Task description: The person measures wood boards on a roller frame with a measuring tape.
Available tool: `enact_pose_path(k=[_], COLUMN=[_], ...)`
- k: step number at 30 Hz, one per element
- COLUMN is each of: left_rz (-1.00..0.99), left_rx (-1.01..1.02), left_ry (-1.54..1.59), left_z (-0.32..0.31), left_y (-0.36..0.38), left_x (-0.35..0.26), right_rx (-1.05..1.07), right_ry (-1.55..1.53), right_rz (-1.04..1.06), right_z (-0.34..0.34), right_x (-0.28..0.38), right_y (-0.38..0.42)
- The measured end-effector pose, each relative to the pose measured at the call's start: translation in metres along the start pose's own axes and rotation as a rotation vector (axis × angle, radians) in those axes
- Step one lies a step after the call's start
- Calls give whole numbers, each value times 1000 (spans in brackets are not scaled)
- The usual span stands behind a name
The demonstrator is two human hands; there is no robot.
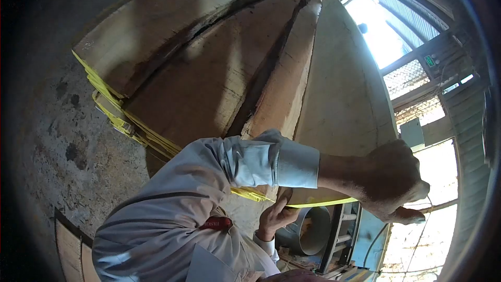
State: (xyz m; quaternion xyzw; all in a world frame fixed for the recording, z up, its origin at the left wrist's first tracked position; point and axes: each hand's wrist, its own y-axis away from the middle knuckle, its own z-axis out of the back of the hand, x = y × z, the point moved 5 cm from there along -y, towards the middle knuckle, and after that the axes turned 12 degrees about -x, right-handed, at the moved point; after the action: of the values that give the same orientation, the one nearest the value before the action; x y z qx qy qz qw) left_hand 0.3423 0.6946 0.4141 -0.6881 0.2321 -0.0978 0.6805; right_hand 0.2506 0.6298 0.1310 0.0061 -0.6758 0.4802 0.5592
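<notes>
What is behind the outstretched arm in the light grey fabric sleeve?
Broad brown-to-pale wooden slabs with bright yellow edges show beyond it. The light grey sleeve and the bare outstretched hand cover stretches of those slabs' near edge; whatever lies there cannot be seen.

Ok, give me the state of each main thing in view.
Darker boards: rough-sided, ends yellow
Pale board: end yellow
Outstretched hand: fingers bent, grip unclear
Lower hand: at the pale board's end, grip unclear
Sleeve: creased
Floor: stained
Round tube: open-ended
Windows: bright

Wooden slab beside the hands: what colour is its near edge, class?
Bright yellow: the slab's near edge shows best in the head view.
</notes>
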Motion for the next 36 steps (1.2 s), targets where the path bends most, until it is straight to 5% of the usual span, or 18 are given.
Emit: enact_pose_path(k=[3, 10, 14, 18, 19, 23, 26, 36], left_rz=[-192, -254, -234, -208, -154, -143, -93, -86], left_rx=[-93, -67, -14, 15, 128, 249, 206, 259], left_ry=[-93, 135, 13, 17, 31, 16, 70, 72], left_z=[9, 13, 9, 15, 12, 20, 16, 22], left_y=[0, 4, 7, 4, 3, 3, 4, 5], left_x=[-7, 4, 3, 2, 3, 0, 3, 2], right_rx=[-14, -26, -72, -27, -113, -239, -273, -250], right_ry=[-49, 5, 89, 686, 395, 164, 269, 235], right_rz=[-5, 98, 52, 611, 304, -101, 40, -85], right_z=[3, 22, 37, 22, 32, 44, 44, 38], right_x=[-1, -34, -51, -20, -30, -41, -42, -41], right_y=[3, 16, 26, 28, 26, 20, 21, 17])
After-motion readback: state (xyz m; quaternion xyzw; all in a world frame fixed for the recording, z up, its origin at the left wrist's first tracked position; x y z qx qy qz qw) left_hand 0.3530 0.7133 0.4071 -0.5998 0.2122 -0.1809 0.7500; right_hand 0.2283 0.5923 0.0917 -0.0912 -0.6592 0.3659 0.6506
